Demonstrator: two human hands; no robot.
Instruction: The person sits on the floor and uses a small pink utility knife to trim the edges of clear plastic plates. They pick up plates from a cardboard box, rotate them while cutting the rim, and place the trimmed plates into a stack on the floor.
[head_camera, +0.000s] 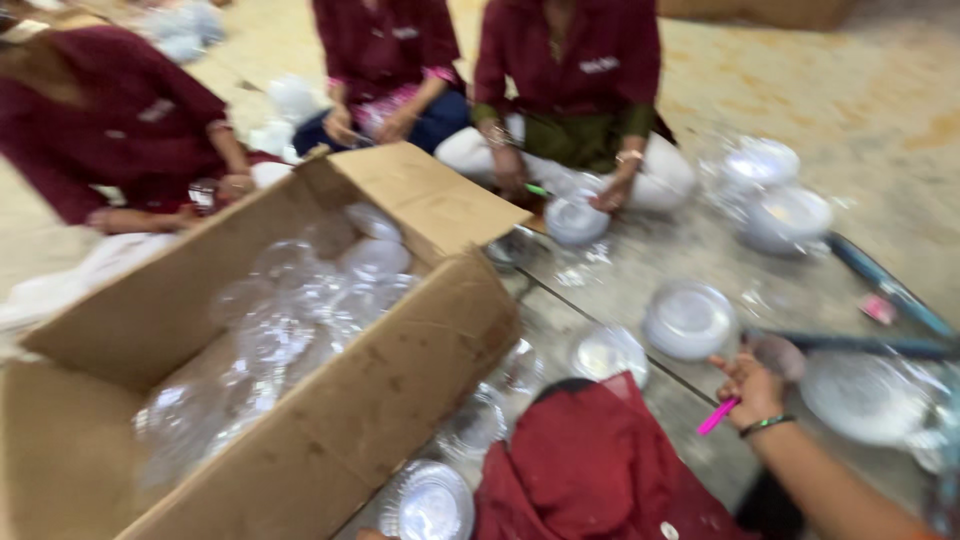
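My right hand is raised at the lower right, a green bangle on its wrist. It is shut on a thin pink pen, and a blurred round piece sits at the fingertips. Nearest it are a clear plastic bowl and a wide clear lid on the floor. A sliver of skin shows at the bottom edge beside a stack of clear lids; I cannot tell if it is my left hand or what it does. My maroon-clothed knee lies between the two.
A large open cardboard box full of clear plastic bowls fills the left. Three people in maroon shirts sit on the floor beyond it; one person's hands rest by a bowl. More clear containers and blue rods lie at the right.
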